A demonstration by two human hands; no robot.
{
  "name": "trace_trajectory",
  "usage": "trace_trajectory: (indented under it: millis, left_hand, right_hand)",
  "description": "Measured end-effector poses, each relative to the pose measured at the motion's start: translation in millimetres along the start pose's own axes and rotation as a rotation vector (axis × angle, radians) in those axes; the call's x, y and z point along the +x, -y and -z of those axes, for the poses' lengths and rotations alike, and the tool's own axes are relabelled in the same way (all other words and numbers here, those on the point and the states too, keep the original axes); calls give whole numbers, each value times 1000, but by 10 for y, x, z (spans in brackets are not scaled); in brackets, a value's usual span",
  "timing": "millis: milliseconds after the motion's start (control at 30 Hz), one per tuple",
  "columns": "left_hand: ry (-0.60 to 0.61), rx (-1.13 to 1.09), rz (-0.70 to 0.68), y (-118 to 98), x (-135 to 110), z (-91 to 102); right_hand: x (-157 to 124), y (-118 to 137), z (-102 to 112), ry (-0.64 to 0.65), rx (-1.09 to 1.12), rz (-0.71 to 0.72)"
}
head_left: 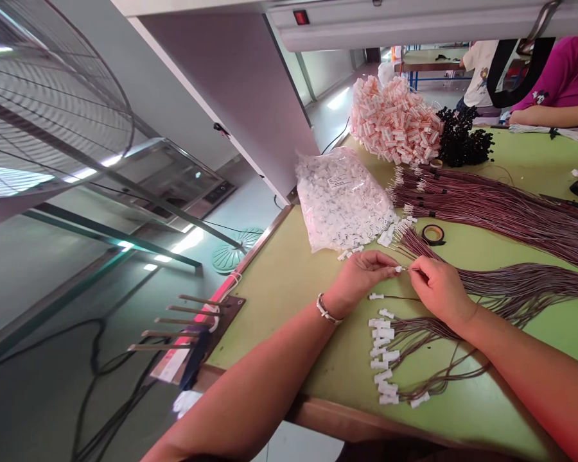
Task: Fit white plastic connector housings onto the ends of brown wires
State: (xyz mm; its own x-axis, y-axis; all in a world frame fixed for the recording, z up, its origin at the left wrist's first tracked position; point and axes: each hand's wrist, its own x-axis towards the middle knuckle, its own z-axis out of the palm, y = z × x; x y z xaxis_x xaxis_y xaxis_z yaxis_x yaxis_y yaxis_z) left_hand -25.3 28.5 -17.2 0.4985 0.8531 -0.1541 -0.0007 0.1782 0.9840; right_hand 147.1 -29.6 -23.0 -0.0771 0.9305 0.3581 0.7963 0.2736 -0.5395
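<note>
Between finger and thumb, my left hand [363, 277] pinches a small white connector [398, 269]. Right beside it, my right hand [436, 285] is closed on thin wire ends [408, 269] that meet the connector; whether they sit inside it I cannot tell. Below my hands lie brown wires with white connectors [384, 333] on their ends, in a rough column. A clear bag of white connectors [344, 199] rests behind my left hand, with a few loose ones by its edge. Long bundles of brown wires [501, 205] stretch off to the right.
A pile of pink-and-white parts [395, 122] and a heap of black parts [465, 138] stand at the back of the green table [270, 276]. A tape roll [432, 235] lies among the wires. Left are a pegged rack [187, 324] and a large fan [48, 102]. People sit beyond.
</note>
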Motion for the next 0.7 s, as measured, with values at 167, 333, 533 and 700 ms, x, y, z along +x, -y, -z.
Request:
trace_trajectory:
  millis: [167, 333, 533, 700]
  left_hand:
    - [64, -65, 18, -43, -9, 27]
    - [73, 35, 82, -58, -12, 53]
    - [-1, 85, 32, -73, -43, 2]
    - [-21, 248, -81, -62, -54, -4]
  right_hand:
    - [-7, -4, 23, -58, -27, 1]
    - [-29, 12, 44, -57, -121, 136]
    - [-19, 21, 50, 16, 79, 1]
    - [38, 49, 59, 163, 514, -291]
